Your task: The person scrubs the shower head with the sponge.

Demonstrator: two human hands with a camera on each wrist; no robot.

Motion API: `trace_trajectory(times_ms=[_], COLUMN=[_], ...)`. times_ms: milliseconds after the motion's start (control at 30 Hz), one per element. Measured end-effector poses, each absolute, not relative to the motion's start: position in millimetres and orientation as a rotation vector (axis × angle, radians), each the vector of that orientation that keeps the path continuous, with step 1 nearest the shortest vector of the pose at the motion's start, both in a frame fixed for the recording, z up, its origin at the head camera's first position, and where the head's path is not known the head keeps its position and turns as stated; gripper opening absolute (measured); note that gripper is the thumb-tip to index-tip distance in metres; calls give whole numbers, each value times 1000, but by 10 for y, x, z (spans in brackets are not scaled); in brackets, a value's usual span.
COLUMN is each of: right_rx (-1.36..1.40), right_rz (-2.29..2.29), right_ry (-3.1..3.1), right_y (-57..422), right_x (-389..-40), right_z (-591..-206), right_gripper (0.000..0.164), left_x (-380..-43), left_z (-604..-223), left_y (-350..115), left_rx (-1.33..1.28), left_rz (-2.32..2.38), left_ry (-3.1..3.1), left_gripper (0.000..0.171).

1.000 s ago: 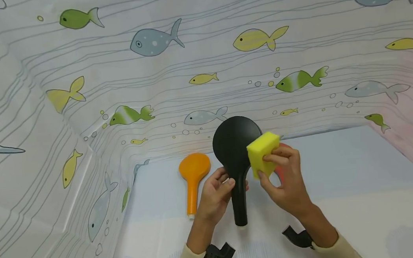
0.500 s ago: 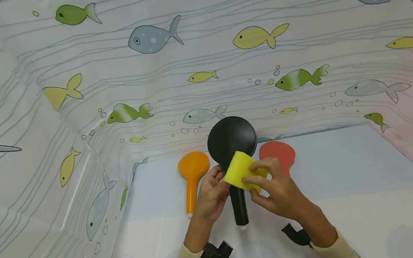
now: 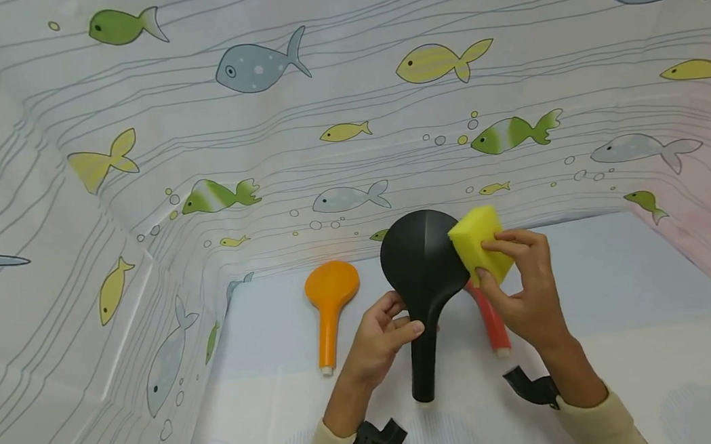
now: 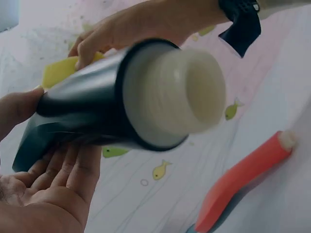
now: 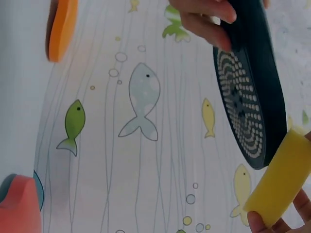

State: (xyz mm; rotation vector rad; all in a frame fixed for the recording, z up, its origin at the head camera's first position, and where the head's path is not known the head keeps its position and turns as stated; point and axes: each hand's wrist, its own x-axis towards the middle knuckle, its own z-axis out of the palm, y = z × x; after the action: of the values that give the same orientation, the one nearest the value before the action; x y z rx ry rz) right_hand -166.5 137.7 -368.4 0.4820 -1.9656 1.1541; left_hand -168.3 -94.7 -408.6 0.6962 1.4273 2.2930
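A black handheld shower head is held up over the table, its smooth back showing in the head view. My left hand grips it at the neck, thumb across the front. In the right wrist view its nozzle face faces away from the head camera. A pale threaded connector ends the handle in the left wrist view. My right hand pinches a yellow sponge between thumb and fingers. The sponge is at the right rim of the shower head's round part.
An orange shower head lies on the table to the left. Behind the sponge and right hand lies a red shower head, partly hidden. A fish-printed sheet rises at the back and left.
The sponge went from the right rim down across the neck, then back up to the right rim. The shower head has shifted slightly right and down, uncovering the red one's handle.
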Motion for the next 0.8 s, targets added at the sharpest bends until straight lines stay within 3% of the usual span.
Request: trace_trajectory(times_ms=[500,800], right_rx=[970,860], right_rz=[1073,973], right_ry=[-2075,-1868], right_y=[820,890], right_x=[-1462,-1563], right_z=[-3820,-3839], right_gripper=[30,28], left_x=[-1714,-1698], left_z=[-4060,-4017], left_y=[-1107,-1046], left_rx=[547,611], left_rz=[2524,2470], left_ry=[1263,1081], left_gripper=[37,42])
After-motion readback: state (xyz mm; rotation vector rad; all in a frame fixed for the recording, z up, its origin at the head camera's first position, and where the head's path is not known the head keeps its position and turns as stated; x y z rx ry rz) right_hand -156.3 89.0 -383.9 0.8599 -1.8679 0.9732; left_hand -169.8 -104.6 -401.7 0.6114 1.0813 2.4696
